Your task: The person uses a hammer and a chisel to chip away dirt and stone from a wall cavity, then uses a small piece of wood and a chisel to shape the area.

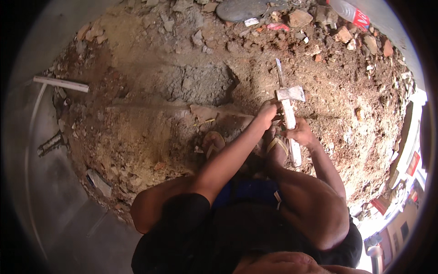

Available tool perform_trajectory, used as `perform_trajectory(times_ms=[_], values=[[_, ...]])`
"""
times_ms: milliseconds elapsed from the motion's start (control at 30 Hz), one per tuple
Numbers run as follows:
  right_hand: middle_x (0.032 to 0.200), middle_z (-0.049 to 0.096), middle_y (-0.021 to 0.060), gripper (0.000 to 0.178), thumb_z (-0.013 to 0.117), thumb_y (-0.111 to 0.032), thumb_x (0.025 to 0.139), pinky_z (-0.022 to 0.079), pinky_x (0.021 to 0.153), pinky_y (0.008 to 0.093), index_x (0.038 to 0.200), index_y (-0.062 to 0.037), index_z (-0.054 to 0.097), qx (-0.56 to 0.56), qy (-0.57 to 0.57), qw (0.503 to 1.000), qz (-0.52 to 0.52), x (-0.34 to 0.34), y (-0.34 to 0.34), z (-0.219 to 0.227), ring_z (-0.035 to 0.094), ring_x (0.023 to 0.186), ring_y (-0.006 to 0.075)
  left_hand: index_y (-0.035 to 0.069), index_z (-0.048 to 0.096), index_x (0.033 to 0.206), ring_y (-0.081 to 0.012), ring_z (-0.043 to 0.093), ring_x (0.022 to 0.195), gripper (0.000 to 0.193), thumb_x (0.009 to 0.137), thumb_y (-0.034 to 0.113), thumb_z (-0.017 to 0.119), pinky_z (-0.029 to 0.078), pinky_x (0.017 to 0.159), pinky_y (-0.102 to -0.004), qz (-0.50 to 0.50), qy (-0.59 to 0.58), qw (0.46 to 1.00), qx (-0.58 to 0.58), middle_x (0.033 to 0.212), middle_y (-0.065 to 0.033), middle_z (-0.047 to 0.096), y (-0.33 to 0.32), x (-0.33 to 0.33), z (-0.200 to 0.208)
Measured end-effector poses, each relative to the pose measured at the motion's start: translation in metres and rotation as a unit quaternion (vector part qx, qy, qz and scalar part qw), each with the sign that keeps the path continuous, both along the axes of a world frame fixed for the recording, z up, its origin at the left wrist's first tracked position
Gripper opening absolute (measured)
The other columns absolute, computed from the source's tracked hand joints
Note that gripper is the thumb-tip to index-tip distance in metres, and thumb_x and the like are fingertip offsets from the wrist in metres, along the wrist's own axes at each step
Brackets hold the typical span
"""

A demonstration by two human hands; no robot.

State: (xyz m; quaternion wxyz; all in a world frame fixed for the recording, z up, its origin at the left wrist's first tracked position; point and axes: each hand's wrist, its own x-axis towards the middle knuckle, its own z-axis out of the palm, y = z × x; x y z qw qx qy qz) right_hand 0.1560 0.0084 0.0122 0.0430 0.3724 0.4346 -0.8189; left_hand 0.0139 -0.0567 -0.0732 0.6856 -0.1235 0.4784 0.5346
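A hammer (290, 93) with a broad, blocky metal head and a pale, worn handle is held upright in the picture, over the ground by my right foot. My left hand (268, 114) is closed at the handle just below the head. Lower down, my right hand (302, 132) is wrapped round the same handle, whose end shows past the fingers. A narrow flat metal bar (279, 73), like a chisel, sticks out beyond the head. Whether it is joined to the hammer or lies behind it, I cannot tell. My left fingertips are partly hidden.
Grey crumbly mortar (203, 84) fills a shallow hollow ahead. Stones and brick bits, a dark flat stone (239, 10) and a plastic bottle (349, 14) lie at the far edge. A pale bar (61, 84) lies left, beside a grey surface. My sandalled feet (213, 142) stand on uneven soil.
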Motion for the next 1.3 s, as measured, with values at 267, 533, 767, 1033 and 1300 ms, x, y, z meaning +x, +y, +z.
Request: perform_trajectory(times_ms=[267,533,767,1033,1300], values=[[0.088,0.072,0.0099,0.047,0.077,-0.006,0.075,0.054,0.061,0.0265,0.119,0.0035,0.062,0.239,-0.201,0.945,0.098,0.020,0.017,0.028,0.065,0.071,0.0116,0.010,0.063,0.101,-0.0167,0.062,0.062,0.009,0.093,0.012,0.063,0.052,0.052,-0.0314,0.121,-0.018,0.992,-0.043,0.081,-0.0060,0.065,-0.026,0.002,-0.028],[0.069,0.065,0.0075,0.048,0.074,-0.020,0.087,0.048,0.048,0.0281,0.121,0.0079,0.055,0.199,-0.239,0.950,-0.004,0.020,0.018,0.021,0.059,0.055,0.0120,-0.001,0.058,0.100,-0.0227,0.066,0.072,0.019,0.094,0.017,0.056,0.059,0.062,-0.0406,0.221,0.018,0.968,-0.118,0.087,-0.0106,0.064,-0.026,-0.041,-0.038],[0.071,0.064,0.0057,0.031,0.066,-0.011,0.093,0.049,0.051,0.0262,0.119,0.0009,0.054,0.203,-0.157,0.961,-0.100,0.018,0.001,0.010,0.059,0.056,0.0113,-0.001,0.061,0.099,-0.0225,0.068,0.077,0.020,0.092,0.017,0.069,0.059,0.069,-0.0372,0.133,0.028,0.988,-0.070,0.087,-0.0092,0.066,-0.020,-0.060,-0.028],[0.073,0.063,0.0015,0.021,0.063,-0.015,0.097,0.048,0.052,0.0254,0.112,-0.0037,0.056,0.240,-0.130,0.960,-0.058,0.007,-0.003,0.033,0.059,0.060,0.0107,-0.002,0.061,0.101,-0.0231,0.068,0.087,0.016,0.089,0.008,0.066,0.058,0.079,-0.0380,0.261,-0.070,0.959,-0.082,0.096,-0.0121,0.067,0.008,-0.069,-0.005],[0.098,0.064,0.0120,0.048,0.062,-0.028,0.097,0.051,0.076,0.0303,0.136,-0.0027,0.050,0.394,-0.156,0.904,0.055,-0.034,0.004,0.042,0.061,0.090,0.0156,-0.006,0.058,0.102,-0.0241,0.066,0.083,0.018,0.087,0.001,0.065,0.063,0.072,-0.0345,0.321,-0.167,0.932,-0.030,0.097,-0.0142,0.062,0.033,-0.094,-0.002]])
